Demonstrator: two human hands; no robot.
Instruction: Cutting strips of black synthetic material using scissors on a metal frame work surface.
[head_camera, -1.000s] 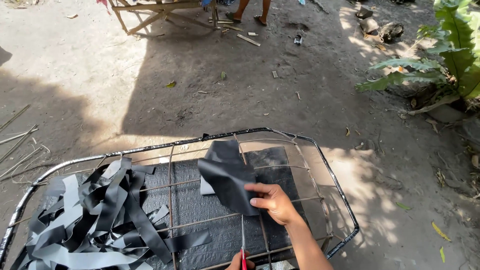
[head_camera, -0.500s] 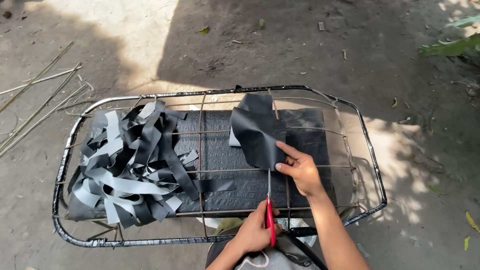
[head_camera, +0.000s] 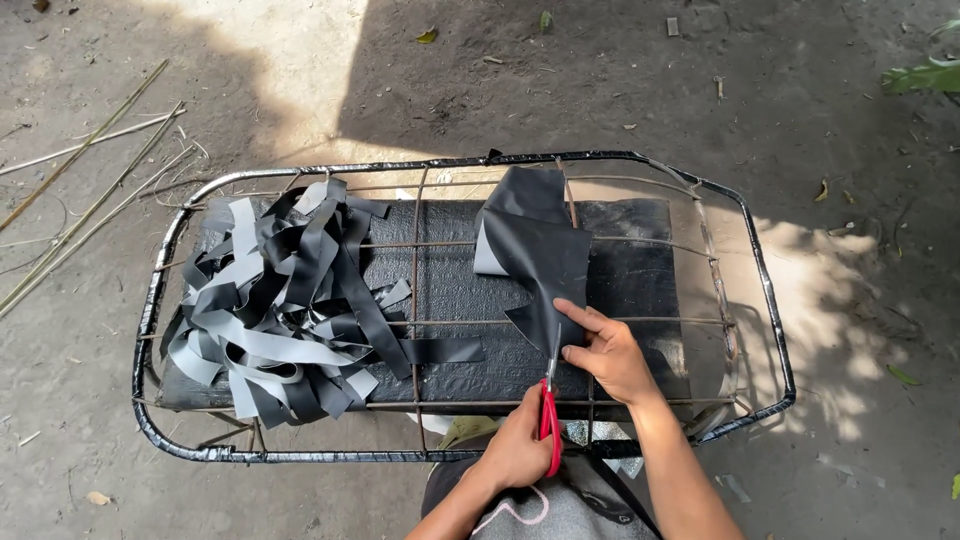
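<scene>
The metal rack carries a black mat, and a heap of cut grey-black strips lies well to the left of the fingers. Just ahead of the fingers a black rubber sheet lies on the rack's bars. The right hand pinches its near edge; the left hand is clenched on red-handled scissors, blades beside the right fingertips, so a wandering cut could likely nick them.
</scene>
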